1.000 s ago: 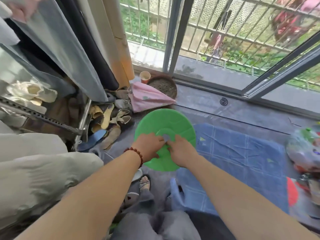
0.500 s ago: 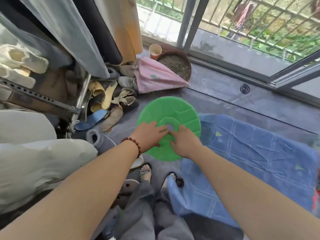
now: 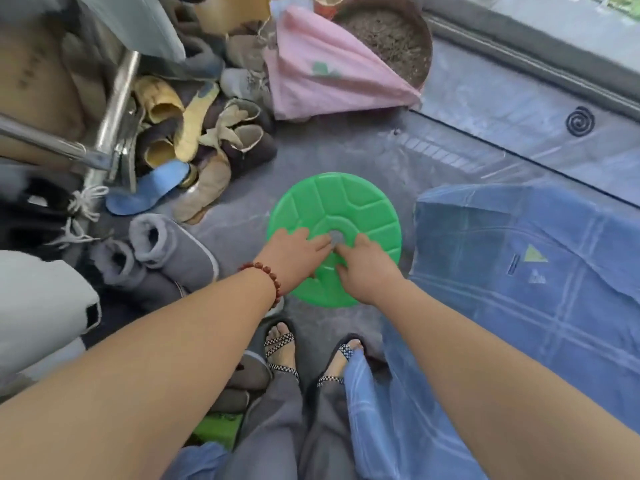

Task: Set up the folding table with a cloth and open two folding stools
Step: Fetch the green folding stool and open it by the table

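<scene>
Down on the grey floor (image 3: 363,150), just left of the blue cloth (image 3: 519,271), I am watching both hands working on the round green stool (image 3: 346,202), which is lying flat like a disc in front of the person's sandalled feet (image 3: 280,348). The left hand (image 3: 294,252), wearing a bead bracelet (image 3: 268,275) at the wrist, is lying palm-down on the stool with fingers stretched towards the central hole. The right hand (image 3: 367,268) is resting beside it with fingertips at that same hole; I cannot tell from my feed whether they are hooking into it. The cloth is lying spread on the worktop at right and draping down by the person's right leg. At the top, a brown round pot (image 3: 428,46) is holding dry soil (image 3: 388,39), with a pink cloth (image 3: 322,81) lying against its left rim. A heap of shoes (image 3: 194,133) and grey slippers (image 3: 166,244) is sitting to the left.
</scene>
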Available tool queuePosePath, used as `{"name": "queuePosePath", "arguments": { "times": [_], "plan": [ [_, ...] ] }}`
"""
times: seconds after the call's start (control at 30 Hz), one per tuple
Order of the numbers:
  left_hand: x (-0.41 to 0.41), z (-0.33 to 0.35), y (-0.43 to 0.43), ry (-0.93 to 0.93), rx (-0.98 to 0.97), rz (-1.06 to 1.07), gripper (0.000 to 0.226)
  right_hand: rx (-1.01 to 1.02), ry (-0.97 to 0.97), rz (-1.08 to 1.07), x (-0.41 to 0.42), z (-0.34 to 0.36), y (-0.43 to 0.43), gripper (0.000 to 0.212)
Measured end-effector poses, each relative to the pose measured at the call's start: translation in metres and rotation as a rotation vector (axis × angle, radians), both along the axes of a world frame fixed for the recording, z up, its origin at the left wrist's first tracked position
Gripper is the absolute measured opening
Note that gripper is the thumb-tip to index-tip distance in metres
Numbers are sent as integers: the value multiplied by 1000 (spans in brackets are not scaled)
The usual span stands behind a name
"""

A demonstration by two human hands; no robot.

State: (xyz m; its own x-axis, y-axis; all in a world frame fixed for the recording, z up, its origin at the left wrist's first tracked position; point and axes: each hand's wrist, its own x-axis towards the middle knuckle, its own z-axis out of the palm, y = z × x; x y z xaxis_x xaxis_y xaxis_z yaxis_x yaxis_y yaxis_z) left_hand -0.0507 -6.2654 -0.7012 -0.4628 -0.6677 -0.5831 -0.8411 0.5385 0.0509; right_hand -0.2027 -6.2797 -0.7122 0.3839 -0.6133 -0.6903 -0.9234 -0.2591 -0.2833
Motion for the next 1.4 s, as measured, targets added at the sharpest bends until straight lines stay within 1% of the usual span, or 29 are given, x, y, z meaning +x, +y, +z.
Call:
{"name": "queuePosePath", "arguments": {
  "times": [0.13,0.33,0.6,0.8,0.93,1.03,1.2,1.4],
  "plan": [
    [1,-40,3,16,18,7,58,23,10,-7,4,-44,4,52],
    [8,-94,0,11,50,35,49,67,35,-19,18,-101,4,47],
    [17,-151,0,8,39,48,43,102,66,-56,35,-153,5,47],
    [12,-171,13,16,80,13,43,154,104,-46,31,-170,16,48],
    [10,-181,19,12,80,47,41,194,115,-37,34,-175,19,48],
    [11,-183,19,-6,72,52,40,192,112,-30,37,-177,19,47],
    [11,-181,16,-18,53,-6,42,193,132,-61,39,-180,16,42],
    [13,-187,15,-47,57,-15,46,156,118,-46,37,-188,13,45]
  ]
}}
